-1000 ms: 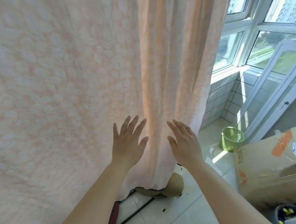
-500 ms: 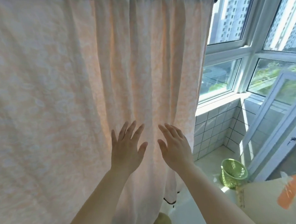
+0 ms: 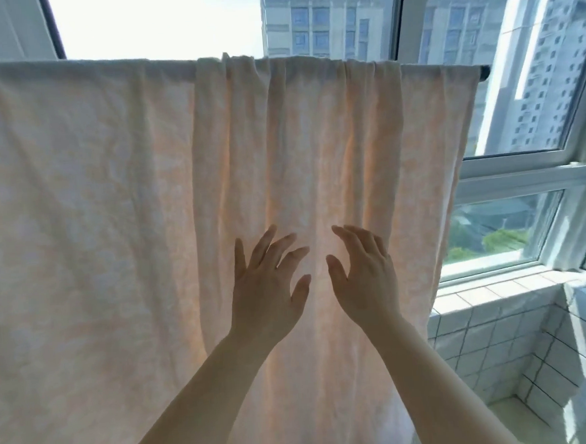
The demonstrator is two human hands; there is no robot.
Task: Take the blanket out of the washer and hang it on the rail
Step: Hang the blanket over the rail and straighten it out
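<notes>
Two bare hands are raised side by side in front of a pale peach blanket (image 3: 113, 215) that is draped over a rail (image 3: 484, 71) running across the window; only the rail's dark right end shows past the cloth. The left hand (image 3: 266, 288) and the right hand (image 3: 365, 279) each have the grip apart, fingers spread and holding nothing, close against the folds. Whether they touch the cloth cannot be told. Behind stands a white-framed window (image 3: 518, 177) with tall buildings (image 3: 327, 17) outside, and below it a white tiled ledge (image 3: 488, 290) lit by sun.
</notes>
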